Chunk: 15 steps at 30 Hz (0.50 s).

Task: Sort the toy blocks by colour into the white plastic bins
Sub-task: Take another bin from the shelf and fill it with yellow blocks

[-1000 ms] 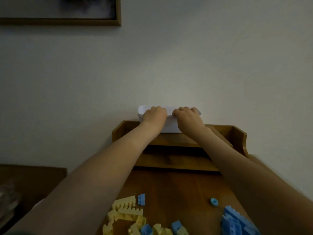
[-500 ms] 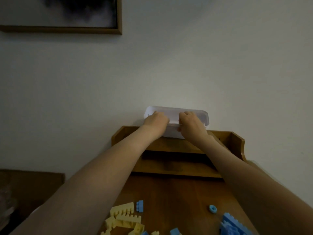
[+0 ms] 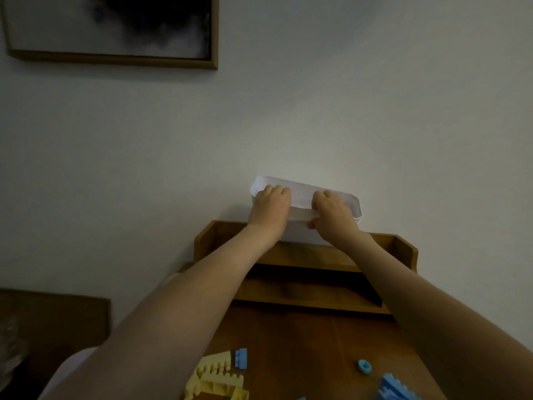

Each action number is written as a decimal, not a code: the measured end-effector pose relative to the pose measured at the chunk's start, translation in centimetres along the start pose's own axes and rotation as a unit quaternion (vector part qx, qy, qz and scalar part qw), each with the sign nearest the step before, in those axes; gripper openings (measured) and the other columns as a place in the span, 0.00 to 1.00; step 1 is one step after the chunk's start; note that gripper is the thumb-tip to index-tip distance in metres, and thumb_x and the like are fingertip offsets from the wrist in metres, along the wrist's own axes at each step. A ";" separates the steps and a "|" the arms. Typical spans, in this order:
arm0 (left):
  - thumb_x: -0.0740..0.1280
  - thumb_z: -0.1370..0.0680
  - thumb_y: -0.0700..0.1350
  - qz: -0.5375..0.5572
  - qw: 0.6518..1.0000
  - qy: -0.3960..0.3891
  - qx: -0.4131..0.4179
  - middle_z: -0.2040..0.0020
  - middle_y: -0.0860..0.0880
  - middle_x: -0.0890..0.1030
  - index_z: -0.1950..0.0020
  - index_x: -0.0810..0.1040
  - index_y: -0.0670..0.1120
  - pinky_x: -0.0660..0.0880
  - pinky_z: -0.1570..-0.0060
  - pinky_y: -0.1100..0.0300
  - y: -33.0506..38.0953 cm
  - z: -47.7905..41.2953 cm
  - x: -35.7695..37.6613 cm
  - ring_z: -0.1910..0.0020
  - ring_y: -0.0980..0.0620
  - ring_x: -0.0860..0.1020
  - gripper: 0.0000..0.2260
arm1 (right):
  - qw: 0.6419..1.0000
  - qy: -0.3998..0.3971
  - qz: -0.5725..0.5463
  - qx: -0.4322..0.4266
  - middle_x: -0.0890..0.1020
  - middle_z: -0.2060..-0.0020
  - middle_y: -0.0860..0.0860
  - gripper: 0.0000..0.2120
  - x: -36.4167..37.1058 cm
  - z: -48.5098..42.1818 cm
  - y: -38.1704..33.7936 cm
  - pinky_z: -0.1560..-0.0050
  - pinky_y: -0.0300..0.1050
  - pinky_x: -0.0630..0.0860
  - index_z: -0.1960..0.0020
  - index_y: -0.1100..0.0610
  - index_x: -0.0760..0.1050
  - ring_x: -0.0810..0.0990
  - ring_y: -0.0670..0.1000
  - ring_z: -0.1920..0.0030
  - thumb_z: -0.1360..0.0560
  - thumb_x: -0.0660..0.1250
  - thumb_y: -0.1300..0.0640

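A white plastic bin (image 3: 302, 203) is at the top of a wooden desk shelf (image 3: 302, 255) against the wall, tilted with its rim toward me. My left hand (image 3: 269, 209) grips its near rim on the left, fingers curled over the edge. My right hand (image 3: 331, 215) grips the near rim on the right, thumb on the outer wall. On the desk below lie yellow blocks (image 3: 213, 379), a small blue block (image 3: 240, 358), a blue ring piece (image 3: 364, 366) and a cluster of blue blocks (image 3: 395, 388) at the bottom edge.
The wooden desk (image 3: 311, 342) runs from the shelf toward me. A framed picture (image 3: 112, 27) hangs on the wall at upper left. A dark wooden piece of furniture (image 3: 54, 321) stands at lower left.
The bin has come up and tilted so more of its rim shows, with both hands still on it. The view has tipped upward, so fewer blocks show at the bottom.
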<state>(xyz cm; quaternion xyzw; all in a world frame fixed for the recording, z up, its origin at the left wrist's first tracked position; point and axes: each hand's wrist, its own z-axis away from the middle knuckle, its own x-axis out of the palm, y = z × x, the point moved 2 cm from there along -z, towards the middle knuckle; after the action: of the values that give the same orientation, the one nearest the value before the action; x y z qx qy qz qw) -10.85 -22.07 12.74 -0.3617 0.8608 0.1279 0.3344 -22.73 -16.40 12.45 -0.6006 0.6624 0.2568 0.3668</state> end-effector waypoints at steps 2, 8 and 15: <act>0.58 0.21 0.34 -0.003 1.000 0.018 0.008 0.46 0.43 0.75 0.48 0.72 0.41 0.64 0.52 0.58 0.0 0.0 -0.3 0.46 0.45 0.71 0.06 | 1.000 0.003 0.016 0.000 0.72 0.48 0.55 0.10 -0.1 -0.2 0.3 0.45 0.50 0.67 0.49 0.59 0.71 0.70 0.57 0.44 0.26 0.68 0.57; 0.62 0.36 0.33 -0.044 0.991 0.125 0.027 0.66 0.46 0.75 0.64 0.73 0.44 0.70 0.66 0.57 0.1 1.0 -1.1 0.66 0.46 0.75 0.06 | 0.995 -0.010 -0.082 0.061 0.71 0.37 0.50 0.14 -0.5 -0.6 -0.1 0.39 0.47 0.56 0.39 0.53 0.75 0.66 0.53 0.35 0.24 0.64 0.53; 0.64 0.38 0.33 -0.051 0.987 0.146 0.036 0.67 0.46 0.74 0.64 0.73 0.43 0.69 0.66 0.59 0.0 1.2 -2.3 0.68 0.48 0.73 0.07 | 0.990 0.127 -0.064 0.010 0.76 0.62 0.50 0.07 -1.2 -0.6 -0.9 0.59 0.44 0.49 0.59 0.54 0.69 0.73 0.53 0.54 0.23 0.60 0.62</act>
<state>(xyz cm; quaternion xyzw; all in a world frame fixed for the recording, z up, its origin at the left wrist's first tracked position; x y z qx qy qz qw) -9.08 -20.25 13.43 -0.4076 0.8850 0.0257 0.2235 -21.89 -16.25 13.86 -0.6656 0.6665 0.1477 0.3016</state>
